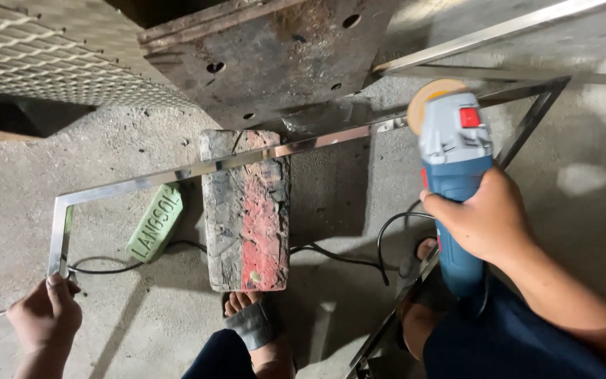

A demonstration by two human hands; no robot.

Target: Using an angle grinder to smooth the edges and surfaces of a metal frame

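Grinder (454, 151) is gripped in my right hand (485, 221), its disc at the steel frame (247, 160) across the brick (247, 210), my left hand (45, 314) pinching its corner; loosely held, I judge it could kick.

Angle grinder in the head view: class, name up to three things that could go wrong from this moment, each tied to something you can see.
1. The right hand alone holds the grinder; its disc meets the steel frame and might kick.
2. The frame merely rests on a brick, steadied by the left hand at its corner; it may slip.
3. Sandalled feet and a cable lie close below; sparks or a dropped tool could reach them.
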